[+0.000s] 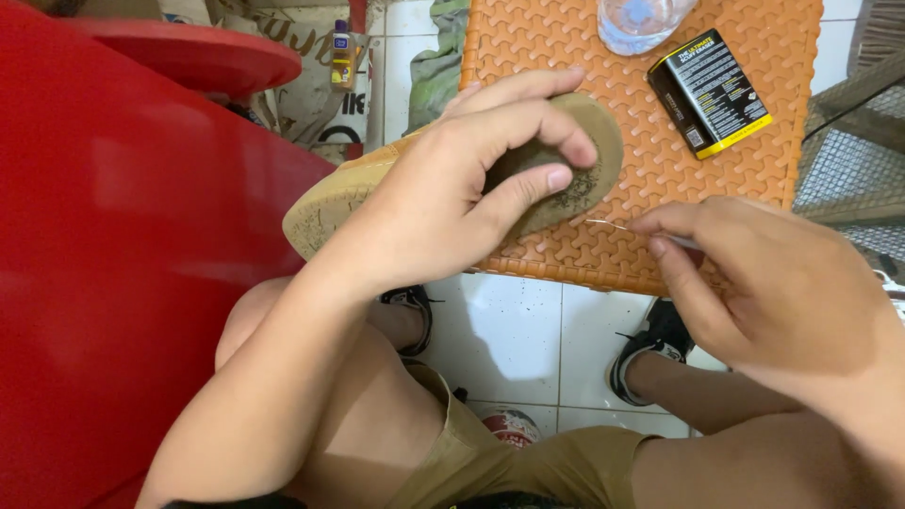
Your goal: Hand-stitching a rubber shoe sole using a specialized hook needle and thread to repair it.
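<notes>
Holding: left hand [443, 188] has its grip closed round the tan shoe [452, 184], sole up, heel end over the orange woven stool [735, 104].
Right hand [782, 292]: fingertips pinched on a thin metal pin [641, 229], just beside the heel.
Stool top: black-and-yellow tin [709, 92], clear bottle [641, 21].
Left side: red plastic chair [104, 264].

An orange woven-pattern plastic bench [754, 141] carries a clear plastic bottle [636, 21] at its far edge and, just beside it, a black tin with a yellow rim [709, 92] lying flat. The heel end of a tan shoe [575, 160] rests sole-up on the bench's near left part. The bench stands on a white tiled floor [528, 339].
</notes>
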